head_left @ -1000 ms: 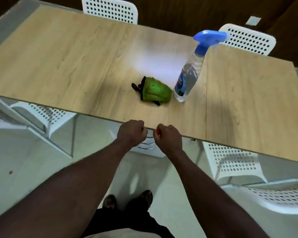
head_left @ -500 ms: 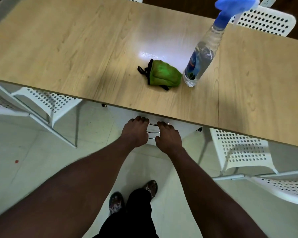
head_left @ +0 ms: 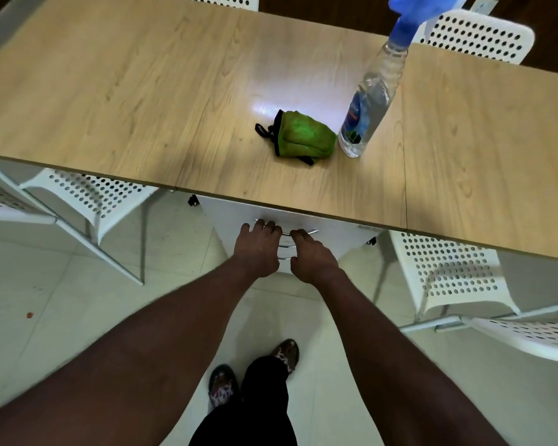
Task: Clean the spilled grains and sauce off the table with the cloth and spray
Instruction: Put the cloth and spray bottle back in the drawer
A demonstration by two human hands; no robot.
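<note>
A folded green cloth with black trim lies on the wooden table, near its front edge. Just right of it, almost touching, stands a clear spray bottle with a blue trigger head. I see no grains or sauce on the table top. Both hands are below the table edge, side by side at a white drawer unit. The fingers of my left hand and my right hand curl over its top metal handle.
White perforated chairs stand under the table at the left and right, another at the far side, and one at the lower right. My feet stand on a pale tiled floor.
My hands dropped from the table's front edge, where they were fists, to the drawer handle below. The view shifted closer over the table. Cloth and bottle have not moved.
</note>
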